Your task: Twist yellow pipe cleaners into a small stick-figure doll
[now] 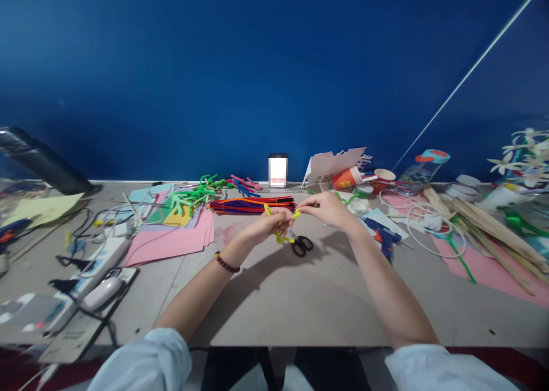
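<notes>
Near the middle of the table, my left hand (274, 222) pinches a bent yellow pipe cleaner (283, 239), parts of which stick out above and below the fingers. Facing it, my right hand (326, 209) has its thumb and fingertips closed at the yellow end between the two hands. Scissors (302, 246) with black handles lie on the table just below the hands, their blades partly hidden behind the yellow piece. Behind my left hand rests a bundle of orange, purple and black pipe cleaners (244, 205).
Pink paper sheets (169, 244) and green pipe cleaners (193, 195) lie to the left, beyond a power strip (88, 282). A blue glue gun (383, 235) is on the right, with a tipped paper cup (346, 177) behind. A lit phone (278, 171) leans against the blue wall.
</notes>
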A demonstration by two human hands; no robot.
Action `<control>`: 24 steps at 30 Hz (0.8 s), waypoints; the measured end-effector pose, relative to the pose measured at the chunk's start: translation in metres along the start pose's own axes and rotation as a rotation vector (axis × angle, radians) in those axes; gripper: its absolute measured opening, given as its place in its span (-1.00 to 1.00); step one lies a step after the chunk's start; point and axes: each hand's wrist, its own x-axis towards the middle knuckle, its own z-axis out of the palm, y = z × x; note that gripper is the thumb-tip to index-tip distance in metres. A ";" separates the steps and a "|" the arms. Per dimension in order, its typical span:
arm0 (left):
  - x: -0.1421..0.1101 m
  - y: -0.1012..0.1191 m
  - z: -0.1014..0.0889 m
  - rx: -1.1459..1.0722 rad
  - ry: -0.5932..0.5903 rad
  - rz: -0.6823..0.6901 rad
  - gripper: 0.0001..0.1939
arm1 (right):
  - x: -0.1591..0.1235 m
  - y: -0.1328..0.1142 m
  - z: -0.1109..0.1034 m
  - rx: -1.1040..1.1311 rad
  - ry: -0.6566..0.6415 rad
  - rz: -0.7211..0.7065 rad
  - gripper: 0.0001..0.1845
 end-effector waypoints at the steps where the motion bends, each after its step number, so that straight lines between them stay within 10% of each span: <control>1: 0.000 -0.001 0.000 0.051 -0.004 -0.005 -0.71 | 0.000 0.001 0.000 -0.024 0.018 0.009 -0.87; 10: 0.007 -0.007 0.001 0.500 0.327 0.024 -0.86 | 0.000 0.003 0.003 -0.205 0.093 -0.033 -0.85; 24: 0.008 -0.002 0.003 -0.089 0.416 0.031 -0.83 | -0.004 -0.012 0.016 -0.132 0.123 -0.060 -0.83</control>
